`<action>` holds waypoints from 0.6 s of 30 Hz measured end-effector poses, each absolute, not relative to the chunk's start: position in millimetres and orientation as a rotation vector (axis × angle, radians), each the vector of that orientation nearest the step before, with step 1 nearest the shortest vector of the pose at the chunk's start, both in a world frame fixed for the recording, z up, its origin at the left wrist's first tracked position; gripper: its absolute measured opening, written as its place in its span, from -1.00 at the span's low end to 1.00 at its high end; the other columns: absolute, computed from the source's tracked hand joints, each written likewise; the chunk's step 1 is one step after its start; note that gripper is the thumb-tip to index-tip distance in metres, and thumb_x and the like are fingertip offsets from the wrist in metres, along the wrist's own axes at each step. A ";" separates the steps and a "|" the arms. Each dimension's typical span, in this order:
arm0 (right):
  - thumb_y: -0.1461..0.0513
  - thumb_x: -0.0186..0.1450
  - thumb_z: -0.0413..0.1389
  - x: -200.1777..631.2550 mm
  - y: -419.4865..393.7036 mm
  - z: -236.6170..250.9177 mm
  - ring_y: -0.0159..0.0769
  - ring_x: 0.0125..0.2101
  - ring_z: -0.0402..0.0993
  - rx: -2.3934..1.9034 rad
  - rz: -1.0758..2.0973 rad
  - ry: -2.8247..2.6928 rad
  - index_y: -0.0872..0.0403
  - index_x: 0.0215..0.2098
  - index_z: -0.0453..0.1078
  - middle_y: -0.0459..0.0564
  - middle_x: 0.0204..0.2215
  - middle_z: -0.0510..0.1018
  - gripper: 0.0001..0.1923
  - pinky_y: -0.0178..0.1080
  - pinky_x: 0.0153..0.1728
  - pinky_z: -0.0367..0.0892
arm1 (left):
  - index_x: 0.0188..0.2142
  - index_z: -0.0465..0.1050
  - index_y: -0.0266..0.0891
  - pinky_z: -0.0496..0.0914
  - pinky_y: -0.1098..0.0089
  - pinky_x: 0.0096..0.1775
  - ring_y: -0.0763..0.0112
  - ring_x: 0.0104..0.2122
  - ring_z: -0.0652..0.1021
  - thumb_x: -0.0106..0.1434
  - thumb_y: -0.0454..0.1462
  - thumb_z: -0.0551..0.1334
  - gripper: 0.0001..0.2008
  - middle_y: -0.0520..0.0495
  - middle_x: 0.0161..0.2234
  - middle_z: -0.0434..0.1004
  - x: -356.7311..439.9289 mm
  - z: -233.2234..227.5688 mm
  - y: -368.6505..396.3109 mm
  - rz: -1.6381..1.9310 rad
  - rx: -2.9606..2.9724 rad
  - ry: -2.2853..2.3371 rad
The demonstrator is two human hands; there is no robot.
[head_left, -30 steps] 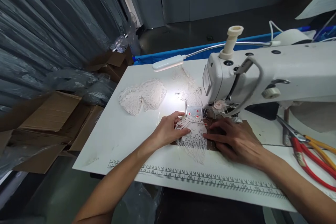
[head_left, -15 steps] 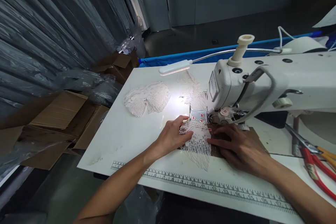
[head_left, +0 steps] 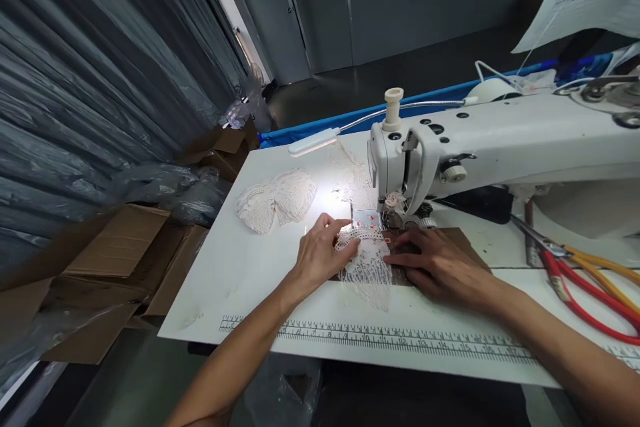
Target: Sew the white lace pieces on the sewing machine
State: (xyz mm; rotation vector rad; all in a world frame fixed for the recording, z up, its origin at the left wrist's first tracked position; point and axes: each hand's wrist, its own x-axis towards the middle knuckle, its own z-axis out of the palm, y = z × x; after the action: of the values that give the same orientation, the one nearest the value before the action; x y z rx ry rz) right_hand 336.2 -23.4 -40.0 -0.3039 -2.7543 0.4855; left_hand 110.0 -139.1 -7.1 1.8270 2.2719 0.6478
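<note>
A white lace piece (head_left: 369,267) lies on the white table (head_left: 240,280) in front of the needle of a white sewing machine (head_left: 480,147). My left hand (head_left: 320,255) presses flat on the lace's left edge, fingers pointing toward the needle plate (head_left: 367,219). To the right of the lace, my right hand (head_left: 435,265) rests flat on a brown patch (head_left: 463,240) of the table, its fingertips touching the lace. Neither hand grips anything.
A heap of white lace (head_left: 277,199) lies at the table's far left under a lit gooseneck lamp (head_left: 313,141). Red-handled tools (head_left: 585,293) lie at the right. A printed ruler (head_left: 400,340) runs along the front edge. Cardboard boxes (head_left: 120,253) stand on the floor at the left.
The camera has shifted, so the machine sits further left in view. Both hands stay flat on the lace at the needle, barely moved.
</note>
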 end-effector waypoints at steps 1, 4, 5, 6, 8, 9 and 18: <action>0.26 0.35 -0.03 336.0 -23.8 -39.2 -0.12 -0.05 0.30 -0.306 0.483 -2.754 -0.19 0.03 0.44 0.03 -0.07 0.41 -0.63 0.04 -0.04 0.29 | -0.03 0.46 -0.18 0.39 0.39 -0.43 0.35 -0.38 0.51 0.29 -0.09 0.16 -0.66 -0.12 -0.23 0.48 110.2 -8.0 -137.3 0.616 1.998 2.260; 0.29 0.32 0.00 335.5 -24.1 -37.8 -0.11 -0.07 0.30 -0.301 0.470 -2.765 -0.20 0.05 0.43 0.05 -0.08 0.41 -0.60 0.04 -0.07 0.31 | -0.13 0.50 -0.20 0.43 0.31 -0.30 0.30 -0.28 0.53 0.36 -0.19 0.06 -0.73 -0.16 -0.17 0.51 112.5 -9.9 -127.6 0.418 2.527 1.888; 0.29 0.31 0.01 335.6 -24.0 -37.9 -0.11 -0.07 0.30 -0.298 0.466 -2.769 -0.20 0.06 0.43 0.05 -0.09 0.41 -0.59 0.04 -0.06 0.31 | -0.14 0.50 -0.22 0.44 0.27 -0.23 0.28 -0.23 0.52 0.37 -0.22 0.04 -0.73 -0.16 -0.15 0.52 113.4 -10.3 -123.4 0.343 2.643 1.731; 0.29 0.31 0.01 335.6 -23.8 -38.1 -0.11 -0.07 0.30 -0.296 0.463 -2.772 -0.20 0.07 0.42 0.06 -0.09 0.41 -0.58 0.04 -0.06 0.31 | -0.14 0.49 -0.24 0.43 0.25 -0.17 0.26 -0.20 0.52 0.38 -0.24 0.02 -0.72 -0.18 -0.11 0.52 114.0 -10.8 -119.1 0.282 2.719 1.615; 0.28 0.33 0.01 335.9 -23.4 -39.1 -0.10 -0.06 0.29 -0.297 0.458 -2.773 -0.20 0.09 0.40 0.06 -0.08 0.41 -0.58 0.04 -0.06 0.31 | -0.09 0.47 -0.32 0.41 0.21 -0.11 0.22 -0.16 0.50 0.38 -0.24 0.00 -0.69 -0.24 -0.03 0.49 114.0 -12.0 -111.2 0.200 2.791 1.512; 0.27 0.33 0.00 336.1 -23.1 -39.8 -0.10 -0.06 0.29 -0.300 0.453 -2.774 -0.20 0.09 0.40 0.06 -0.07 0.41 -0.59 0.04 -0.06 0.31 | -0.06 0.45 -0.37 0.41 0.20 -0.11 0.20 -0.16 0.49 0.38 -0.23 0.00 -0.67 -0.27 0.00 0.47 113.4 -13.0 -108.3 0.170 2.808 1.495; 0.25 0.37 -0.02 337.0 -23.0 -45.7 -0.12 -0.05 0.29 -0.291 0.403 -2.764 -0.23 0.12 0.36 0.04 -0.08 0.40 -0.60 0.04 -0.07 0.32 | 0.10 0.31 -0.47 0.32 0.11 -0.12 0.08 -0.09 0.44 0.42 -0.11 -0.03 -0.52 -0.38 0.14 0.32 116.5 -23.9 -118.9 0.075 2.877 1.681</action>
State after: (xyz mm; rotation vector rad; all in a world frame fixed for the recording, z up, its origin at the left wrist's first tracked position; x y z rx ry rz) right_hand 337.0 -23.0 -45.7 -0.2906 -2.7639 0.4030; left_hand 116.5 -118.9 -23.9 2.8774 1.6806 0.0746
